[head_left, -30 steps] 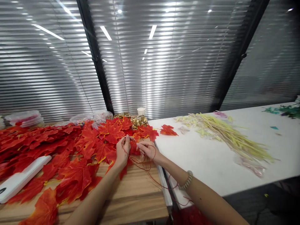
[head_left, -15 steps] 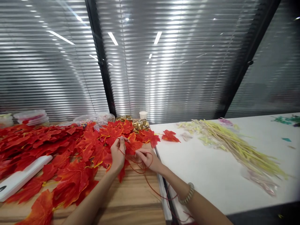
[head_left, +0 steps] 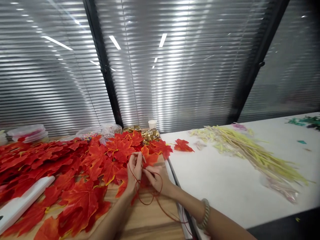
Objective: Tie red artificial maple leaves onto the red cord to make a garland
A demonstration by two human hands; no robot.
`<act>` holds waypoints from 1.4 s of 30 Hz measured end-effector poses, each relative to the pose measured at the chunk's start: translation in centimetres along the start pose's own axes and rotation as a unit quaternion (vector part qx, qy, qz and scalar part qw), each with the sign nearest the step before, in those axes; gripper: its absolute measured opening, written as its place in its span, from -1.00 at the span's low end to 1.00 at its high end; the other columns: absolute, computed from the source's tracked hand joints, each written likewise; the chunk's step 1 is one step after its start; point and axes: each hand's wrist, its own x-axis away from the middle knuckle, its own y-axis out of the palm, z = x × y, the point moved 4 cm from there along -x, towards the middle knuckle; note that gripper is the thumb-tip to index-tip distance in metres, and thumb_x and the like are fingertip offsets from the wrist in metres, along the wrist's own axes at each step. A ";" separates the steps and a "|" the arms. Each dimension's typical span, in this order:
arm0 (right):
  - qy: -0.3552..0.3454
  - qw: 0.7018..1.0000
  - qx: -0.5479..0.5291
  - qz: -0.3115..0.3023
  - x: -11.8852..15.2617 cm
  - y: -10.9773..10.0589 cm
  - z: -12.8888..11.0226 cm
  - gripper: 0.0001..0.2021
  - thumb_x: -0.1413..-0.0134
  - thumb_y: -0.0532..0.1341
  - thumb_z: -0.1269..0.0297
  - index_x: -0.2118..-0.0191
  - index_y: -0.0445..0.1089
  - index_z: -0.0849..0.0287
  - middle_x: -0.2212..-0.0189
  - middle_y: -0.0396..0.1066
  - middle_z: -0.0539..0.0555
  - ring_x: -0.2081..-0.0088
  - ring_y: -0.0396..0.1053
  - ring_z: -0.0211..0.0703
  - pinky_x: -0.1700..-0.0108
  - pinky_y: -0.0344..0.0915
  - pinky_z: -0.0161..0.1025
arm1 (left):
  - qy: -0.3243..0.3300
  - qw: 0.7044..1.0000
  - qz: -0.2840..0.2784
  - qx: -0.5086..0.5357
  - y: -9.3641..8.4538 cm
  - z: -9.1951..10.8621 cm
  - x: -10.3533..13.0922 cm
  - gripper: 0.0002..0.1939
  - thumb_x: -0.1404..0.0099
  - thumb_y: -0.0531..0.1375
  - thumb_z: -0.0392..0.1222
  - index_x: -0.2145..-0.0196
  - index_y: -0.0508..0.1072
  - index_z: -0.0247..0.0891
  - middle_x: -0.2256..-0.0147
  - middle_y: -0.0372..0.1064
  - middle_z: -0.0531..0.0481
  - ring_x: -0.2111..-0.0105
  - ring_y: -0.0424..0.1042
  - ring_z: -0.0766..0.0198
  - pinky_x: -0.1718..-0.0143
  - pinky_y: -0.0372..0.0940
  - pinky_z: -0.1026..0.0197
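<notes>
The left hand (head_left: 135, 171) and right hand (head_left: 160, 180) seem to pinch the red cord (head_left: 155, 195), its loops hanging below them, so I'd judge it's fine fingertip work, calling next for a steady grip and untangled loops.

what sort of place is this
Probably an indoor craft workspace: red artificial maple leaves heaped on a wood-grain table, loose red cord in use, and a bundle of yellow strips on the neighbouring white table.
</notes>
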 end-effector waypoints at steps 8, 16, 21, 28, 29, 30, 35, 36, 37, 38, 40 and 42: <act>0.037 0.996 -0.024 0.072 -0.1 -1.1 0.2 -0.67 -0.21 -0.09 0.22 0.53 0.20 0.18 0.61 0.21 -0.01 0.57 0.14 -0.30 0.47 0.04 -0.33 | -0.063 0.989 -0.076 0.111 0.5 -0.1 -0.2 -0.78 -0.09 0.09 -0.05 0.44 0.24 -0.27 0.64 0.25 0.14 0.82 -0.03 0.53 0.79 -0.17 0.42; 0.090 0.987 -0.083 0.105 -0.1 -1.1 1.2 -0.67 -0.18 -0.06 0.16 0.52 0.23 0.19 0.59 0.23 0.01 0.54 0.17 -0.27 0.44 0.10 -0.32 | -0.098 0.984 -0.089 0.116 1.3 -0.5 0.0 -0.70 -0.11 0.08 0.01 0.35 0.33 -0.31 0.55 0.31 0.08 0.80 -0.01 0.56 0.77 -0.16 0.40; 0.100 0.984 -0.114 0.097 -0.1 -1.2 1.0 -0.66 -0.18 -0.07 0.15 0.54 0.17 0.19 0.64 0.13 -0.05 0.58 0.10 -0.31 0.49 0.07 -0.35 | -0.134 0.984 -0.094 0.077 1.2 -1.8 -0.5 -0.61 -0.07 0.13 0.13 0.51 0.33 -0.33 0.82 -0.04 0.24 0.82 -0.12 0.54 0.76 -0.21 0.42; 0.085 0.987 -0.112 0.078 -0.1 -1.1 0.8 -0.66 -0.20 -0.09 0.17 0.56 0.11 0.17 0.67 0.11 -0.07 0.62 0.09 -0.33 0.51 0.05 -0.35 | -0.096 0.987 -0.122 0.032 1.0 -1.6 -1.1 -0.50 0.00 0.13 0.25 0.60 0.32 -0.33 0.87 -0.05 0.23 0.85 -0.11 0.53 0.78 -0.19 0.40; 0.084 0.987 -0.111 0.079 -0.2 -1.1 0.8 -0.67 -0.19 -0.08 0.17 0.56 0.11 0.17 0.68 0.11 -0.07 0.62 0.09 -0.33 0.51 0.05 -0.35 | -0.095 0.988 -0.120 0.034 1.0 -1.6 -1.2 -0.50 -0.01 0.13 0.25 0.60 0.32 -0.33 0.87 -0.05 0.23 0.85 -0.11 0.53 0.78 -0.19 0.40; 0.082 0.988 -0.107 0.080 -0.2 -1.1 0.9 -0.67 -0.19 -0.08 0.17 0.56 0.10 0.17 0.68 0.10 -0.07 0.62 0.09 -0.33 0.51 0.05 -0.35 | -0.097 0.987 -0.121 0.039 1.1 -1.6 -1.2 -0.50 -0.01 0.13 0.25 0.59 0.32 -0.33 0.87 -0.05 0.23 0.85 -0.11 0.53 0.78 -0.20 0.40; 0.071 0.990 -0.088 0.087 -0.3 -1.2 1.0 -0.68 -0.19 -0.06 0.20 0.56 0.12 0.17 0.66 0.12 -0.06 0.60 0.10 -0.32 0.49 0.05 -0.34 | -0.089 0.988 -0.097 0.086 0.9 -1.1 -1.3 -0.56 0.04 0.22 0.17 0.50 0.29 -0.31 0.75 0.11 0.22 0.84 -0.07 0.56 0.79 -0.18 0.42; 0.069 0.989 -0.090 0.090 -0.3 -1.2 1.0 -0.68 -0.19 -0.07 0.21 0.56 0.12 0.17 0.65 0.13 -0.05 0.59 0.11 -0.31 0.48 0.05 -0.34 | -0.083 0.989 -0.078 0.094 0.7 -0.9 -1.3 -0.57 0.06 0.25 0.13 0.48 0.27 -0.30 0.75 0.11 0.24 0.83 -0.07 0.56 0.78 -0.17 0.43; 0.067 0.989 -0.092 0.094 -0.3 -1.2 1.0 -0.68 -0.19 -0.07 0.21 0.56 0.13 0.18 0.65 0.14 -0.05 0.58 0.12 -0.31 0.47 0.06 -0.34 | -0.080 0.990 -0.057 0.102 0.6 -0.6 -1.3 -0.59 0.06 0.27 0.09 0.46 0.26 -0.29 0.75 0.09 0.26 0.83 -0.07 0.57 0.78 -0.17 0.44; 0.065 0.989 -0.094 0.098 -0.3 -1.3 0.9 -0.69 -0.19 -0.06 0.22 0.55 0.14 0.18 0.64 0.14 -0.05 0.58 0.12 -0.31 0.47 0.06 -0.34 | -0.079 0.990 -0.035 0.111 0.4 -0.4 -1.2 -0.59 0.07 0.29 0.05 0.45 0.24 -0.28 0.75 0.06 0.28 0.82 -0.08 0.57 0.77 -0.17 0.45; 0.064 0.988 -0.095 0.104 -0.2 -1.3 0.9 -0.69 -0.19 -0.06 0.22 0.55 0.15 0.18 0.64 0.15 -0.05 0.58 0.12 -0.31 0.46 0.05 -0.34 | -0.087 0.988 0.000 0.130 0.1 -0.2 -1.0 -0.60 0.07 0.30 0.01 0.47 0.19 -0.27 0.75 0.03 0.30 0.81 -0.08 0.58 0.76 -0.18 0.45; 0.064 0.988 -0.093 0.106 -0.2 -1.3 0.8 -0.69 -0.19 -0.06 0.23 0.55 0.15 0.18 0.65 0.14 -0.06 0.58 0.11 -0.32 0.47 0.04 -0.33 | -0.099 0.985 0.014 0.143 0.0 -0.1 -0.9 -0.59 0.08 0.31 -0.01 0.49 0.16 -0.27 0.74 0.02 0.30 0.80 -0.09 0.58 0.77 -0.18 0.45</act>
